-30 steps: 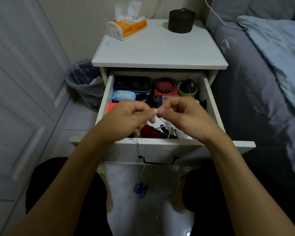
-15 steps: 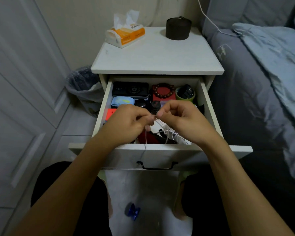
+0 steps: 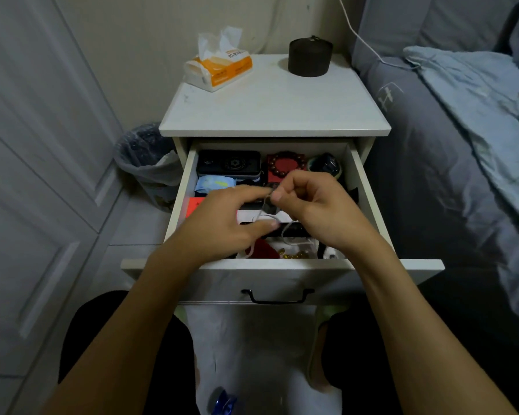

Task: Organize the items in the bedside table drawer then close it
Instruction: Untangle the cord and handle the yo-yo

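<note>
Thin white string point(image 3: 264, 208) loops between both hands above the open drawer point(image 3: 369, 193). Right hand point(image 3: 315, 205) pinches its upper end; left hand point(image 3: 222, 223) fingers curl, string passing at fingertips, grip uncertain. Tissue pack point(image 3: 219, 67) on surface point(image 3: 276, 109) behind.

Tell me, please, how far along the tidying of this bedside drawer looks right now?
Partly done: the back row, a black case and red bead bracelet, already sits neatly. In hand: the left hand and right hand both grip a thin white string above the drawer. Left: the front items stay jumbled, and the drawer is fully open.
</note>
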Available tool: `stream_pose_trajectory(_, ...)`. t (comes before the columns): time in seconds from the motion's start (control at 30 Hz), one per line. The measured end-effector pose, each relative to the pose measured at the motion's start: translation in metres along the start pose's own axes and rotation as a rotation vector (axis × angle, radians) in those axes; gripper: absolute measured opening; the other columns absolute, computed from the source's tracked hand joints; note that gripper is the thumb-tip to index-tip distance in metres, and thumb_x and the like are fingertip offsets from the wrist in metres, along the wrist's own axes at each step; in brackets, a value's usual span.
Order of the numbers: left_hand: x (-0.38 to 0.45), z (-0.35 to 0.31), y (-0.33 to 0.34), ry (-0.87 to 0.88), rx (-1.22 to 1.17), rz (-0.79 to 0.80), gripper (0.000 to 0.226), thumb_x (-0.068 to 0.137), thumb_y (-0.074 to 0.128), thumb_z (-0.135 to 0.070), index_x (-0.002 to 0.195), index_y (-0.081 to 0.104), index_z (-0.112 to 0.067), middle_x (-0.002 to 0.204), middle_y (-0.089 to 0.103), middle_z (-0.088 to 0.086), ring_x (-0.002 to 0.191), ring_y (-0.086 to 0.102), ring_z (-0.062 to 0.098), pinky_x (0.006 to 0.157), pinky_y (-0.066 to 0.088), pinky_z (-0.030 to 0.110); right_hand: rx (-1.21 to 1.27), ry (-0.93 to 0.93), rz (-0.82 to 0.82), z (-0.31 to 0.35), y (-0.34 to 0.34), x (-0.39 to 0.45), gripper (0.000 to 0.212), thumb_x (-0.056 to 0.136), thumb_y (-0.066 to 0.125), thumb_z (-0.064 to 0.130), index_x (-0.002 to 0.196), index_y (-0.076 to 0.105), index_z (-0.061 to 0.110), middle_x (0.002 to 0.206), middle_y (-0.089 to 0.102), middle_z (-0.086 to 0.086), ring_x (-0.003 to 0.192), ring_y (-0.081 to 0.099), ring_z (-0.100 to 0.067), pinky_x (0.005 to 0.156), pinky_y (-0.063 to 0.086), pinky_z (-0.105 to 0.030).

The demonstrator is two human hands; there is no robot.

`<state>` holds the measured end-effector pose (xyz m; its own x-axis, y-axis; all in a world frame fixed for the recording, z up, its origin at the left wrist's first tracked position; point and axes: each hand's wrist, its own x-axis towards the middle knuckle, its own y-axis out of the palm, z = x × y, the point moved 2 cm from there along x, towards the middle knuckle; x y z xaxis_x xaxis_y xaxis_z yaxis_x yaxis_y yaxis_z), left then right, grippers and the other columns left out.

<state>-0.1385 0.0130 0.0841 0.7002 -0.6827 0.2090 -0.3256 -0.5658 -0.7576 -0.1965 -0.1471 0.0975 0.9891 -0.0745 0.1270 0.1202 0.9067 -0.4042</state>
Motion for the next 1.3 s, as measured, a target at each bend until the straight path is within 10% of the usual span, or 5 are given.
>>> stream_pose_trajectory(0.27,-0.005,0.027,-0.025,-0.359,-0.381,-0.391,0.028,0.099,0.054,-0.017,0.074,0.067,-0.016,0.063,0.065,0.0,0.057,0.062,0.011,0.059,0.053,0.026,0.008,0.092,-0.026,-0.013,-0.014,0.001,0.018,0.093,0.064,0.023,0.081,0.066,0.009,0.06,0.059,0.005,0.053,0.049,-0.002,0.055,0.041,-0.013)
stream_pose_trajectory(0.5,-0.003,0.012,0.001,-0.115,-0.029,0.005,0.055,0.085,0.074,-0.033,0.136,0.053,-0.028,0.131,0.05,-0.017,0.116,0.044,-0.007,0.097,0.032,0.008,0.025,0.077,0.017,-0.005,0.001,0.002,0.016,0.093,0.063,0.018,0.084,0.066,0.005,0.067,0.061,-0.007,0.056,0.049,-0.005,0.057,0.042,-0.018)
stream_pose_trajectory(0.67,-0.005,0.001,0.005,-0.127,-0.286,-0.007,0.023,0.098,0.055,-0.024,0.086,0.072,-0.015,0.085,0.073,-0.001,0.085,0.067,0.018,0.083,0.053,0.041,0.016,0.054,-0.064,-0.006,0.001,-0.008,0.016,0.092,0.064,0.019,0.08,0.065,0.009,0.062,0.057,-0.008,0.056,0.046,-0.009,0.057,0.039,-0.027)
stream_pose_trajectory(0.9,-0.034,0.002,-0.013,-0.306,-0.957,0.185,0.027,0.088,0.056,-0.026,0.063,0.06,-0.017,0.052,0.05,0.008,0.044,0.048,0.019,0.053,0.05,0.03,-0.166,0.105,-0.376,-0.023,-0.024,-0.031,0.021,0.093,0.061,0.025,0.079,0.062,0.01,0.06,0.056,0.007,0.053,0.047,-0.003,0.054,0.041,-0.019)
stream_pose_trajectory(1.3,-0.031,-0.025,-0.023,-0.323,-0.555,0.214,0.028,0.095,0.06,-0.029,0.084,0.07,-0.006,0.049,0.039,-0.003,0.041,0.031,0.005,0.041,0.025,0.016,-0.294,-0.269,-0.002,-0.008,0.007,-0.04,0.031,0.088,0.069,0.026,0.119,0.066,0.023,0.118,0.065,0.013,0.113,0.055,-0.002,0.097,0.04,-0.017)
